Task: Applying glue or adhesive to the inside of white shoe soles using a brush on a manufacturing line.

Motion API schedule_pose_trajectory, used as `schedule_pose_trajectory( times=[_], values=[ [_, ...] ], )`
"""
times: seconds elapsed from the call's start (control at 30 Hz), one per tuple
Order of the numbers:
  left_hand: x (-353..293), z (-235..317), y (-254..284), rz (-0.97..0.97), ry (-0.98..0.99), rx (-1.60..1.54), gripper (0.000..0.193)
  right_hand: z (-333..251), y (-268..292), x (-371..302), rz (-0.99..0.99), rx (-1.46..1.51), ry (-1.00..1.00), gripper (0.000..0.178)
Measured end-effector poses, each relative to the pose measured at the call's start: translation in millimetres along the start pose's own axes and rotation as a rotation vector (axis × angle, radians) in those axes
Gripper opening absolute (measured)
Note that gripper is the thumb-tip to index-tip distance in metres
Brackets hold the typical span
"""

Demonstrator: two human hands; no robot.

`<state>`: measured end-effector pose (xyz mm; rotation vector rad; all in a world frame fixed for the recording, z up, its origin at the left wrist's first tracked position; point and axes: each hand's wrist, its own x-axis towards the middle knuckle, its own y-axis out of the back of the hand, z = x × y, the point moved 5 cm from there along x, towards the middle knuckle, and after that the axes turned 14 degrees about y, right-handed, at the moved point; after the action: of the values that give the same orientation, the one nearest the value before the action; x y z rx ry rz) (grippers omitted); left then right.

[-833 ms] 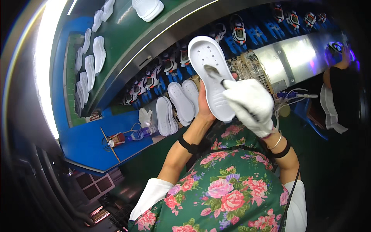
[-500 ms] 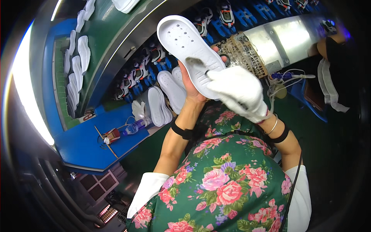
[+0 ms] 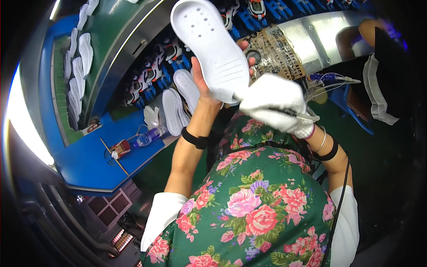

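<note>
A white shoe sole (image 3: pixel 216 49) with small holes near its toe end lies tilted across my bare left hand (image 3: pixel 202 82). My thumb shows along one edge and fingertips on the other; the palm is hidden underneath. My right hand (image 3: pixel 273 102), in a white knitted glove, is closed around a slim brush (image 3: pixel 311 117) whose pale handle end sticks out past the wrist side. The brush's tip is blurred at the heel end of the sole, and I cannot tell whether it touches.
White soles (image 3: pixel 172 111) stand by the blue table (image 3: pixel 84 162), which carries a clear bottle (image 3: pixel 146 137) and a white glove (image 3: pixel 151 116). More soles (image 3: pixel 77 73) lie on a green belt at left. Shoes on blue holders (image 3: pixel 257 9) line the far side, beside a metal cover (image 3: pixel 316 42).
The brush has gone from the sole's middle to its heel end. My left hand and the sole have shifted slightly up and left in view. The dark blur on the sole is gone.
</note>
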<state>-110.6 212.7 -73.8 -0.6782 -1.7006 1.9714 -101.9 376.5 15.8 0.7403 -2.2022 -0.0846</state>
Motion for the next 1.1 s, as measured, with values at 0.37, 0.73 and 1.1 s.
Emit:
schedule_pose_trajectory(
  times=[0.37, 0.73, 1.1],
  values=[
    [-2, 12, -12, -0.111, 0.091, 0.207, 0.101, 7, 1, -5, 0.064, 0.129, -0.086, 0.017],
    [6, 23, -8, -0.207, 0.201, 0.218, 0.097, -12, -10, -5, -0.079, 0.178, 0.069, 0.025],
    [14, 27, -3, -0.201, 0.141, 0.063, 0.092, 12, -10, -4, 0.103, 0.136, -0.158, 0.018]
  ],
)
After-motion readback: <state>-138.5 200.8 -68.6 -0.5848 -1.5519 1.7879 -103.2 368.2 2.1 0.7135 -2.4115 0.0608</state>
